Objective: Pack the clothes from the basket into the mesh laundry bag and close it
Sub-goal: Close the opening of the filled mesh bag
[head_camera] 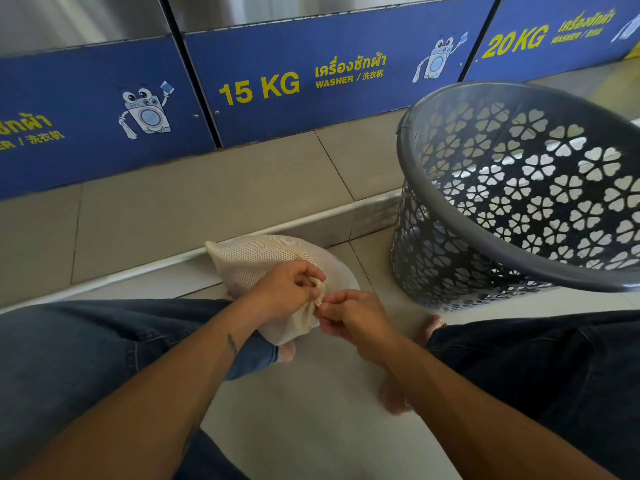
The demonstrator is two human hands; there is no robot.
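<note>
**Nearly done: bag packed, mouth being closed**

Seemingly the packing was over. The one basket (491, 233) stood far right on the floor (311, 427), and no clothes showed through its rim or cut-out wall, though its bottom was out of sight. The one mesh bag (252, 258) lay low between the person's knees, bulging as if full, just beside the left leg.

Both hands were at its mouth. The left hand (284, 292) had its grip curled round the gathered neck. The right hand (349, 317) pinched a bit of cream material there, touching the left; whether cord or cloth could not be told.

By my reading, only the closing was left: drawing the neck tight and securing it.

Counted: one bag, one basket, two hands, and three blue washer panels (311, 88) along the far wall.
</note>
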